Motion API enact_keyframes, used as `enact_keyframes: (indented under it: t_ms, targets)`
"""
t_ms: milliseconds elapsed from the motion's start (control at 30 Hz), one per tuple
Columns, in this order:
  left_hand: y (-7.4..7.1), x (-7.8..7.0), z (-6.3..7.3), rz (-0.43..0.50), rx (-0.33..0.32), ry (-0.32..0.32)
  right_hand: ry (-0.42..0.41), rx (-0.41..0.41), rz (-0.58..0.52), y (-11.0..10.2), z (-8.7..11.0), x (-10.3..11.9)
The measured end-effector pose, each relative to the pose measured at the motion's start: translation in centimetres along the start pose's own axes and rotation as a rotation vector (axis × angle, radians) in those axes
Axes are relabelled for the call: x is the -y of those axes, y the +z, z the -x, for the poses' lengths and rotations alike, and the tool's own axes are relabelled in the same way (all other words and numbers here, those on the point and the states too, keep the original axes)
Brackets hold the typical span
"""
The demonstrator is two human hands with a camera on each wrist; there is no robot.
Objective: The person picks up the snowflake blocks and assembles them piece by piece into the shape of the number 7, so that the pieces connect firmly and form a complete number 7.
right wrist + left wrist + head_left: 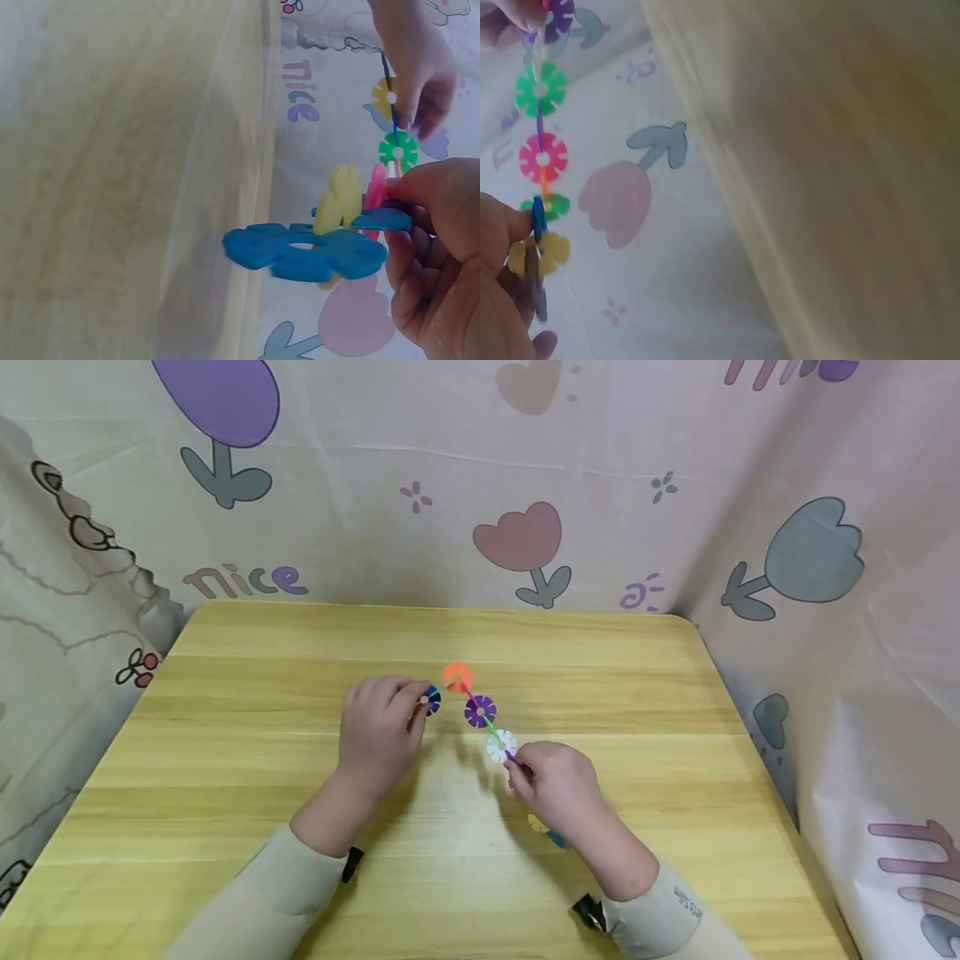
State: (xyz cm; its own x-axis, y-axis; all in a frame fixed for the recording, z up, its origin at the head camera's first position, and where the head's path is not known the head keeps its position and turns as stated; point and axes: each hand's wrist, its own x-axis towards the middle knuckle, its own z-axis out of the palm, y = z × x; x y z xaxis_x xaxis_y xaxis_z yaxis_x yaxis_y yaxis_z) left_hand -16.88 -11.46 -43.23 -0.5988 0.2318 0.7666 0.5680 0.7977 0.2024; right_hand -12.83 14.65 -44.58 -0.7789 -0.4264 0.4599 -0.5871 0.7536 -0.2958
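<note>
A chain of interlocking snowflake discs hangs between both hands above the table. In the head view my left hand (378, 722) pinches its left end near a dark blue disc (432, 700). From there run an orange disc (457, 677), a purple disc (480, 712) and a white disc (497, 746). My right hand (558, 781) pinches the chain beyond the white one, partly covering it. A yellow disc (537, 823) and a blue disc (557, 839) show below that hand. The left wrist view shows a green disc (541, 90) and a pink disc (532, 158) between the hands.
The wooden table (262, 693) lies beneath both hands. A printed curtain (360, 485) surrounds its back and sides. Black straps (588, 912) show at the sleeve cuffs. In the right wrist view a large blue disc (262, 244) juts out from the right hand.
</note>
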Motion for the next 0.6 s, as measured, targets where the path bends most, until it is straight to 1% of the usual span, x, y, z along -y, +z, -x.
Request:
enact_keyframes:
  t_ms: [100, 233, 433, 600]
  targets:
    - [-0.2, 0.4, 0.5, -0.028, -0.030, -0.056, 0.001, -0.030, 0.000, 0.2, 0.2, -0.1]
    - [-0.1, 0.4, 0.6, -0.029, -0.027, -0.083, 0.012, -0.041, 0.008, 0.3, 0.3, -0.1]
    - [0.1, 0.2, -0.6, -0.011, -0.001, -0.098, 0.029, -0.009, 0.014, 0.3, 0.5, 0.5]
    - [0.8, 0.0, -1.7, -0.009, 0.017, -0.085, 0.038, 0.030, 0.006, 0.2, 0.6, 1.1]
